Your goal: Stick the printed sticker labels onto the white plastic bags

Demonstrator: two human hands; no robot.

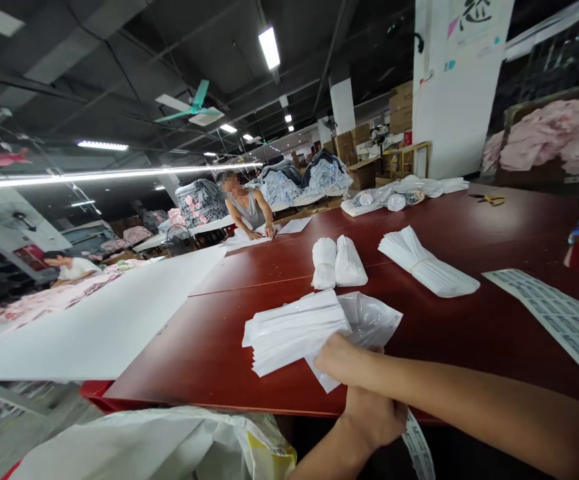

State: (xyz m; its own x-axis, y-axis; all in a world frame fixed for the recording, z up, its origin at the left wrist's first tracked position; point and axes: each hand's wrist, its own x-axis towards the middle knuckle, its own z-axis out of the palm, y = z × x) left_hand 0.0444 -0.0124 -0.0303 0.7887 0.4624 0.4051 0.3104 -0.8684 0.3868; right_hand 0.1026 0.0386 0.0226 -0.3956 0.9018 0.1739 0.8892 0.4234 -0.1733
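On the dark red table, my right hand [342,360] reaches across to the near corner of a fanned stack of thin white folded sheets [294,330]. Its fingers are curled closed, and what they pinch is hidden. A clear plastic bag [369,317] with some print lies under and beside that stack. Below the right wrist, at the table edge, my left hand [376,417] is closed, with a strip of printed labels [418,447] hanging from it. Farther back lie two white rolled bundles [324,262] and a banded white bundle [426,267].
A sheet of printed labels [554,320] lies at right. Behind are yellow-handled scissors [492,199] and wrapped white packs [394,197]. A large white sack [159,443] stands below the front edge. A person [249,210] works across the table; another sits far left.
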